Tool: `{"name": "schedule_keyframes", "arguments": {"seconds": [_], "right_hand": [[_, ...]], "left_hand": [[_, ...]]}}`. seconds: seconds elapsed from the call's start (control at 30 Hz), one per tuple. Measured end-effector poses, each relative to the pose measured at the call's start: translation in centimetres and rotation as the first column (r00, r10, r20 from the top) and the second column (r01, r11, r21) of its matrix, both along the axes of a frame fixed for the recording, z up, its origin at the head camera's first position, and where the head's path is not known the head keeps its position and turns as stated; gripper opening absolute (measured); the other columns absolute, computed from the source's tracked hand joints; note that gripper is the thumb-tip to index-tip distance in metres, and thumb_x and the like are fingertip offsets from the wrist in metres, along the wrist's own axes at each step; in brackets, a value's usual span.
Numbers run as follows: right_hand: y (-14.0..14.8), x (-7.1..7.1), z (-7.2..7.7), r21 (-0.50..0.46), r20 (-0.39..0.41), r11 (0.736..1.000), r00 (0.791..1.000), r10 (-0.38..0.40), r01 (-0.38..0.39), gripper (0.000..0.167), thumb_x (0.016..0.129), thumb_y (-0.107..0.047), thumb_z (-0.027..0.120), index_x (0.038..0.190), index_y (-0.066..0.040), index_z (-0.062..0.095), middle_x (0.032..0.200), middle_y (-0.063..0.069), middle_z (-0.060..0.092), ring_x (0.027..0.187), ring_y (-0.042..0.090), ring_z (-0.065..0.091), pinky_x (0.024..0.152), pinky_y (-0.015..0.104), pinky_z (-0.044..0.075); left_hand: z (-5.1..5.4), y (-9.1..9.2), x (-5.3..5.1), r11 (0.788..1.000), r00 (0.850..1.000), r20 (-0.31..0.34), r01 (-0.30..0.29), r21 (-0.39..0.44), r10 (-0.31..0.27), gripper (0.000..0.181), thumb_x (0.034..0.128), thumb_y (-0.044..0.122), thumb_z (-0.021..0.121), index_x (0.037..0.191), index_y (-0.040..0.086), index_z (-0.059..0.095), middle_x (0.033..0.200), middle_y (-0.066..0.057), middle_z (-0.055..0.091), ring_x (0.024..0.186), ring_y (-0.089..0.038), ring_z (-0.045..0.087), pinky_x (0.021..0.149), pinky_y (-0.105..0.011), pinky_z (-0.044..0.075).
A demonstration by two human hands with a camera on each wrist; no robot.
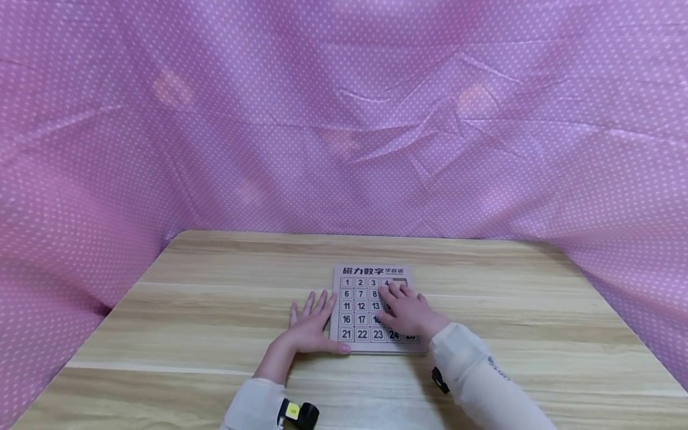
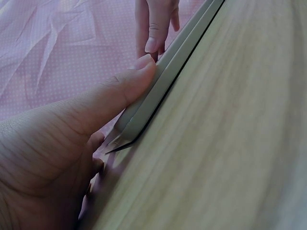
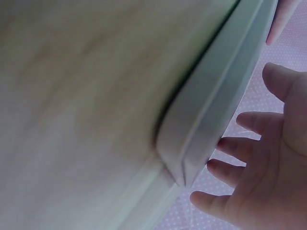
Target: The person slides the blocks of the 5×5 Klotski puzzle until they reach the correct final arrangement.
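A number slide puzzle (image 1: 371, 308) lies flat on the table, its numbered tiles in rows and a dark gap at the top right. My left hand (image 1: 310, 332) is spread at its near left corner, the thumb touching the near edge and the straight fingers along the left side. In the left wrist view that thumb (image 2: 125, 86) rests on the board's rim (image 2: 160, 88). Over the right-hand tiles lies my right hand (image 1: 409, 312), fingers extended and some tiles hidden under it. The right wrist view shows these fingers (image 3: 230, 171) loosely spread above the board's face.
The wooden table (image 1: 161, 334) extends around the board on all sides. Pink dotted cloth (image 1: 322, 119) hangs behind it and at both sides. Each wrist carries a small black camera, such as the left one (image 1: 307, 415).
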State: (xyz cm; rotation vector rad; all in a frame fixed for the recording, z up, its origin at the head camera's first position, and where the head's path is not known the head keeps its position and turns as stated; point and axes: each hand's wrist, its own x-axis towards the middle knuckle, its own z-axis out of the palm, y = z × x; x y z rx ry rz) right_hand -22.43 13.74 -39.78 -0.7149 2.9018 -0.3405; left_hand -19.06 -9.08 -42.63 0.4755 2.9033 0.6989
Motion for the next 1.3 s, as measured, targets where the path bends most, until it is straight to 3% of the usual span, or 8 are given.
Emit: {"name": "schedule_keyframes", "arguments": {"seconds": [0.33, 0.53, 0.9, 1.07, 1.3], "right_hand": [[1.2, 1.2, 0.7, -0.018, -0.033, 0.998, 0.998, 0.055, -0.056, 0.058, 0.087, -0.042, 0.045, 0.134, -0.010, 0.033, 0.137, 0.015, 0.026, 0.123, 0.040, 0.016, 0.091, 0.061, 0.016], [2.6, 3.3, 1.8, -0.001, -0.024, 0.995, 0.994, 0.104, -0.104, 0.057, 0.087, -0.041, 0.046, 0.133, -0.008, 0.035, 0.136, 0.015, 0.028, 0.123, 0.039, 0.017, 0.092, 0.060, 0.016], [4.8, 7.0, 1.5, -0.002, 0.002, 0.987, 0.987, 0.158, -0.158, 0.062, 0.084, -0.047, 0.046, 0.130, -0.006, 0.038, 0.136, 0.017, 0.027, 0.121, 0.042, 0.018, 0.089, 0.063, 0.017], [5.2, 7.5, 1.1, -0.004, 0.008, 0.985, 0.985, 0.171, -0.171, 0.064, 0.084, -0.049, 0.045, 0.130, -0.005, 0.039, 0.137, 0.017, 0.025, 0.121, 0.043, 0.018, 0.088, 0.064, 0.018], [5.1, 7.0, 0.9, 0.003, 0.021, 0.989, 0.989, 0.149, -0.149, 0.067, 0.083, -0.050, 0.046, 0.131, -0.005, 0.036, 0.137, 0.019, 0.023, 0.121, 0.043, 0.017, 0.087, 0.064, 0.018]], "left_hand": [[-0.2, -0.1, 0.0, 1.000, 1.000, -0.002, -0.001, 0.011, 0.001, 0.115, 0.0524, 0.069, 0.061, 0.139, 0.013, 0.012, 0.142, -0.013, 0.006, 0.127, -0.032, -0.005, 0.093, -0.055, -0.012], [-0.1, -0.1, 0.0, 1.000, 1.000, 0.010, -0.006, 0.009, 0.006, 0.115, 0.0521, 0.068, 0.062, 0.139, 0.013, 0.011, 0.142, -0.012, 0.005, 0.127, -0.032, -0.006, 0.093, -0.055, -0.013], [-0.1, -0.2, -0.1, 1.000, 1.000, 0.024, -0.010, -0.005, 0.010, 0.116, 0.0515, 0.069, 0.061, 0.140, 0.014, 0.010, 0.143, -0.010, 0.003, 0.127, -0.031, -0.008, 0.093, -0.054, -0.014], [0.0, -0.2, -0.1, 1.000, 0.999, 0.031, -0.011, 0.003, 0.011, 0.116, 0.0514, 0.069, 0.062, 0.140, 0.014, 0.010, 0.143, -0.010, 0.003, 0.127, -0.031, -0.009, 0.093, -0.053, -0.015], [0.0, -0.1, 0.0, 1.000, 0.999, 0.032, -0.008, 0.008, 0.008, 0.115, 0.0521, 0.068, 0.063, 0.140, 0.014, 0.010, 0.143, -0.011, 0.003, 0.126, -0.031, -0.009, 0.092, -0.054, -0.015]]}}
